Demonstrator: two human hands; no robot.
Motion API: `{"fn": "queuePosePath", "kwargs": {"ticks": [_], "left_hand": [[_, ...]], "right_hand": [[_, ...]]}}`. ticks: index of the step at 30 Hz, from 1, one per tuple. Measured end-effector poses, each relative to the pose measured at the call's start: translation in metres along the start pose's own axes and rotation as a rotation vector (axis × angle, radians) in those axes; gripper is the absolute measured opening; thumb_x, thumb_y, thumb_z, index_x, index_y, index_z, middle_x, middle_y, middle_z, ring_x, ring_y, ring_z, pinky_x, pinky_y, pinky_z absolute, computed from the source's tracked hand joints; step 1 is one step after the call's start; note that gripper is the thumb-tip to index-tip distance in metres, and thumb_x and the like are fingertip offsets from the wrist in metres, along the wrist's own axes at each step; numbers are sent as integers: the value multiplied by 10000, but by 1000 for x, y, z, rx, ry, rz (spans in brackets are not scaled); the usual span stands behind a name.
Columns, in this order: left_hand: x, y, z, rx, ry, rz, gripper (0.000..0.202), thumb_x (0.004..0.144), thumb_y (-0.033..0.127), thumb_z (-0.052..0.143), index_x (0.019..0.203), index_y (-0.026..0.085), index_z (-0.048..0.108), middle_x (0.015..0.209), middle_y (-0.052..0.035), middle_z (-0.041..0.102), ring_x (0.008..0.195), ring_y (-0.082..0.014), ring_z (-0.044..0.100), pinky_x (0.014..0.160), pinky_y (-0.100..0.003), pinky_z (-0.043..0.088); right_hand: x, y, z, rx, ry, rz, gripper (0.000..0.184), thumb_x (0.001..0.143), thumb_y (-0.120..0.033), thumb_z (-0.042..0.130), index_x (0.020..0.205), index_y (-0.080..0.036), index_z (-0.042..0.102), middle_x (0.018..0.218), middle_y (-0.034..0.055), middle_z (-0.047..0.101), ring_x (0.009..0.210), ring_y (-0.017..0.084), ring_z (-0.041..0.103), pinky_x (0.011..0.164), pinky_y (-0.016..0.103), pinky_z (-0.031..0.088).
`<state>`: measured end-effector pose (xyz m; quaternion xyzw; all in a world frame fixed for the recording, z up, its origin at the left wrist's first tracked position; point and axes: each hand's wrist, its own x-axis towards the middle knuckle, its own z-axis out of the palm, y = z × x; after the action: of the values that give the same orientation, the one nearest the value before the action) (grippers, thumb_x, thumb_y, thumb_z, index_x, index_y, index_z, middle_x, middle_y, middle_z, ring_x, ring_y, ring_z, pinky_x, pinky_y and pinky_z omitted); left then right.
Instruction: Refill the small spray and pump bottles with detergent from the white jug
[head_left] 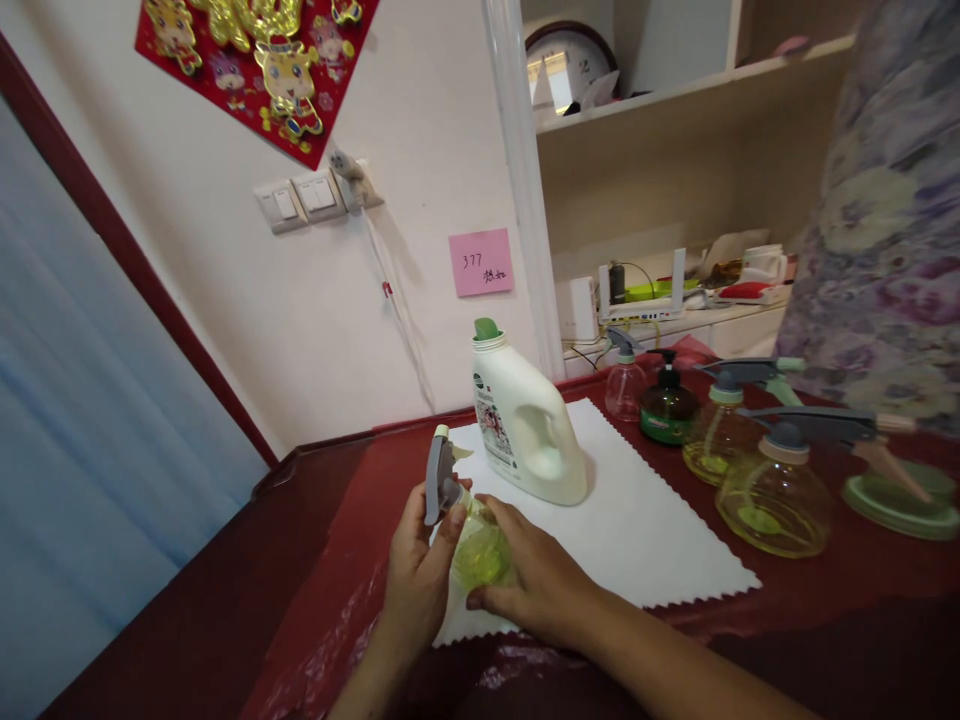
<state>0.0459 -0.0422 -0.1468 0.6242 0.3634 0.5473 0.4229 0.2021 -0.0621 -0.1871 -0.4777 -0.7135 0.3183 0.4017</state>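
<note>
Between my hands is a small clear yellow-green spray bottle [484,552] with a grey trigger head [441,478]. My left hand [420,560] has its fingers and thumb closed around the neck and lower part of the spray head. My right hand [536,570] is wrapped round the bottle's body from the right, thumb in front. Just behind them a large cream jug-shaped bottle [529,430] with a side handle stands upright on a white scalloped mat [645,530]. A green piece [486,328] sits in its mouth.
To the right stand two yellow spray bottles [776,510], [720,435], a dark pump bottle [667,405], a pink spray bottle [625,385] and green lids [904,500]. A white router [641,300] is on the shelf behind. Blue curtain [97,380] hangs at left.
</note>
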Motion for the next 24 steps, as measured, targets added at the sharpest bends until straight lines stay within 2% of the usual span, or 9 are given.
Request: {"fn": "queuePosePath", "kwargs": {"ticks": [8, 13, 24], "left_hand": [[0, 4, 1, 41, 20, 30, 296, 893, 439, 695, 1086, 219, 645, 1049, -42, 703, 993, -207, 638, 895, -308, 489], [0, 6, 2, 73, 21, 43, 305, 893, 453, 689, 1089, 223, 645, 1074, -49, 713, 991, -207, 639, 882, -297, 488], [-2, 4, 0, 79, 24, 41, 338, 897, 457, 681, 1124, 211, 642, 1138, -81, 706, 1058, -254, 642, 938, -356, 459]], "right_hand": [[-1, 1, 0, 3, 1, 2, 1035, 654, -327, 861, 1531, -205, 325, 1482, 141, 496, 1305, 334, 518, 1093, 480, 417], [0, 0, 0, 4, -7, 2, 1042, 660, -329, 860, 1538, -180, 320, 1494, 153, 484, 1328, 338, 499, 1114, 476, 399], [1, 1, -1, 12, 7, -6, 1034, 648, -337, 855, 1531, -215, 329, 1489, 140, 494, 1324, 334, 508, 1094, 476, 417]]}}
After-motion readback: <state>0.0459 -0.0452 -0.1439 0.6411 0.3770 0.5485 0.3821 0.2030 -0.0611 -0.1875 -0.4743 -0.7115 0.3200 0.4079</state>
